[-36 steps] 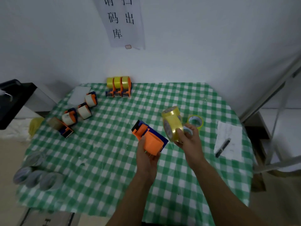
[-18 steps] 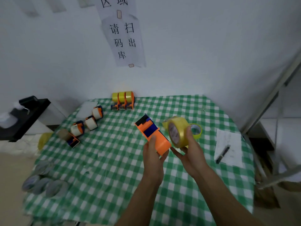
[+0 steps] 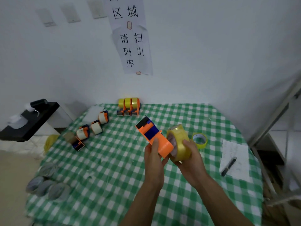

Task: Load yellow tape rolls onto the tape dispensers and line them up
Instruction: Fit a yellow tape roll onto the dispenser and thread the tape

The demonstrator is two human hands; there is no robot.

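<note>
Starting at my left, the grey rolls (image 3: 47,185) sit near the desk's (image 3: 114,168) front edge, and a loose diagonal of dispensers with pale rolls (image 3: 95,128) lies behind them. At the back, by the wall, three loaded yellow dispensers (image 3: 128,106) stand side by side, touching; that is the row I am adding to. My left hand (image 3: 154,162) is clamped on the orange dispenser (image 3: 163,145), thumb on top, holding it above the desk. A second ago the yellow tape roll (image 3: 179,136) was clear of it, off to the right. Now the roll's open face is against the dispenser's round end. I judge loading has begun, though I cannot tell whether the core is on the hub yet. My right hand (image 3: 193,162) is curled round the roll from below, thumb over its rim. Just beyond lies a spare yellow roll (image 3: 199,141), then a sheet of paper (image 3: 236,154) with a pen (image 3: 228,166) on it.
</note>
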